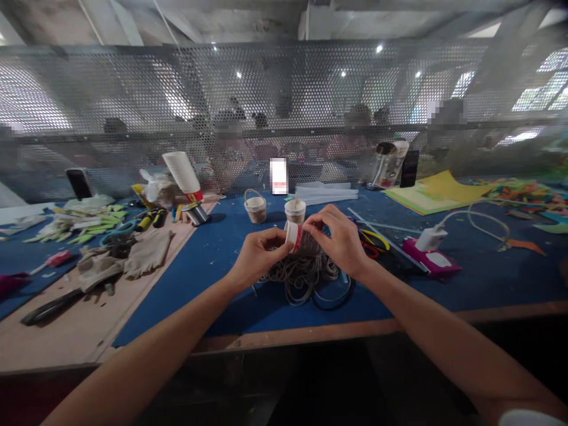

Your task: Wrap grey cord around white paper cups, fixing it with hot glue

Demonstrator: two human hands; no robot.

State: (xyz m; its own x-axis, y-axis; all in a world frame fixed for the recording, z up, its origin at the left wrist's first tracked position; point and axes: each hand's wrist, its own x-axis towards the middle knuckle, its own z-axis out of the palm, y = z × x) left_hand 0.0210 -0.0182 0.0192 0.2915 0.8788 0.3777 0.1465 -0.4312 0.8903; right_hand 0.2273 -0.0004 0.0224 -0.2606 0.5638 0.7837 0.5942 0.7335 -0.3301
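Note:
My left hand (261, 251) is closed on a paper cup (291, 232), thumb and fingers at its white and red end. The cup lies tilted on its side, and grey cord (309, 244) is wound around its other end. Fingertips pinched, my right hand (341, 241) is closed on the cord at the cup's right side; its exact grip is partly hidden. Beneath both hands a loose tangle of grey cord (302, 284) rests on the blue mat. Just beyond stand two cord-wrapped cups, a left one (255, 212) with a looped handle and a right one (294, 208).
To the left are a leaning stack of paper cups (181, 171), work gloves (148, 254) and scissors (119, 234). On the right lie yellow-handled pliers (375, 239), a pink box with a white charger (430, 239) and coloured paper sheets (432, 192). A perforated metal screen (310, 89) stands behind.

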